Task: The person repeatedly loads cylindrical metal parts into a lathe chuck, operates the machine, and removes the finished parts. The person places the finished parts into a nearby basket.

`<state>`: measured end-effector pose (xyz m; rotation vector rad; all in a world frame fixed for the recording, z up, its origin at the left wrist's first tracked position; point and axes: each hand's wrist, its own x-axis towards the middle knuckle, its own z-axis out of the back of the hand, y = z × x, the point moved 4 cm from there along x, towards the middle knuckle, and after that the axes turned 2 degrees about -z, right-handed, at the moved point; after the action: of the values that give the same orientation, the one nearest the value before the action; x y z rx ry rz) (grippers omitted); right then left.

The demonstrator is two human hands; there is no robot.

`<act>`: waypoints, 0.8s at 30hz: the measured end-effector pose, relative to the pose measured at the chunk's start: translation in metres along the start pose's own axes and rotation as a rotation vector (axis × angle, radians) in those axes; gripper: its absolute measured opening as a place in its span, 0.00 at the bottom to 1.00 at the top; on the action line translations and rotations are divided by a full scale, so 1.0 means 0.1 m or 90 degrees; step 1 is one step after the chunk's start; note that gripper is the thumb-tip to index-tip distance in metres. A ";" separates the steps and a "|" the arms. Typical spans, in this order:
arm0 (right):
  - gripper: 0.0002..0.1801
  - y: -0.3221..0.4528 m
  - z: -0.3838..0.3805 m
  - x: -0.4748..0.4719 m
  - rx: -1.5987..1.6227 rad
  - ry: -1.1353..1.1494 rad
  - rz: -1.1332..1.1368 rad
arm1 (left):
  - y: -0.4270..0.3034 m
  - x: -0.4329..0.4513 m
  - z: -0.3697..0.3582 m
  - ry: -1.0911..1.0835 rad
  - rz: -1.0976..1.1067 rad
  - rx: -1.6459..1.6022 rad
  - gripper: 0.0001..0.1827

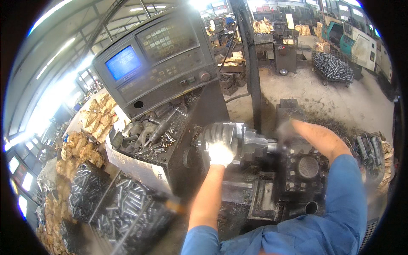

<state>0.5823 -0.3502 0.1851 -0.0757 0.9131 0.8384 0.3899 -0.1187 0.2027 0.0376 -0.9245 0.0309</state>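
Note:
A lathe chuck (239, 130) with stepped jaws (256, 142) is in front of me. My left hand (221, 145), in a pale knit glove, lies over the chuck's rim with its fingers curved around it. A short bright metal cylinder (272, 145) projects from the jaws to the right. My right hand (286, 131) is motion-blurred above that side, close to the dark tool turret (308, 167). Its fingers, and anything in them, cannot be made out.
A CNC control panel (159, 57) with a lit screen stands at upper left. Below it, tools and fittings lie on a chip-strewn ledge (165, 157). Bins of metal tubes (130, 197) sit at lower left. More tubes (369, 149) lie at far right. A dark post (251, 63) rises behind the chuck.

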 end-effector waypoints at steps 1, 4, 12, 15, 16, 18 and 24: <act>0.34 0.08 0.01 -0.06 0.003 -0.087 0.003 | 0.01 0.00 -0.02 0.015 0.007 0.007 0.27; 0.35 0.16 -0.11 -0.06 0.024 -0.136 0.039 | 0.03 0.00 -0.10 0.119 0.038 0.019 0.32; 0.39 -1.24 -0.13 0.05 -0.315 -0.117 -0.090 | -0.04 -0.01 -0.03 0.073 0.012 0.013 0.31; 0.41 -1.55 -0.24 -0.59 -0.167 -0.351 -0.206 | -0.03 -0.02 -0.09 0.029 -0.021 0.028 0.31; 0.43 -1.45 -0.30 -0.84 -0.052 -0.546 -0.106 | -0.05 -0.04 -0.11 0.024 -0.059 0.048 0.31; 0.48 -1.25 -0.41 -1.34 0.171 -0.738 -0.031 | -0.02 -0.05 -0.16 0.042 -0.073 0.058 0.30; 0.39 0.15 -0.58 -2.64 0.390 -0.763 -0.050 | -0.21 0.05 0.16 0.099 -0.041 -0.062 0.37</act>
<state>0.4479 -0.5235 0.3438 0.8408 -0.0147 0.3640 0.3811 -0.1400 0.2161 -0.0247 -0.7672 -0.0703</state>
